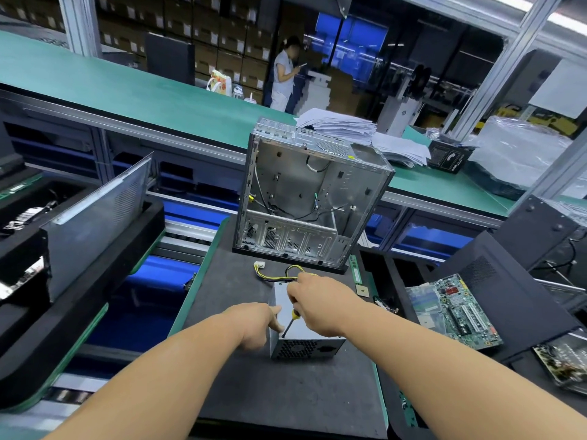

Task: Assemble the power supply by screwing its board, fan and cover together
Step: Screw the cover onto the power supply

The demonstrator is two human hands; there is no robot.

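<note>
A grey metal power supply [313, 346] lies on the black foam mat [241, 392], its vented fan face toward me. Yellow and black cables [274, 273] trail from its far end. My right hand [320, 300] grips a screwdriver [291, 322] with a yellow collar; its tip stands on the near left corner of the top cover. My left hand [257, 325] presses against the left side of the box, fingers pointing at the screw spot.
An open silver computer case [313, 192] stands upright behind the power supply. A motherboard [457, 312] lies to the right, a black side panel [95, 217] leans at the left. Paper stacks [343, 125] sit on the green bench [127, 87]; a person stands beyond.
</note>
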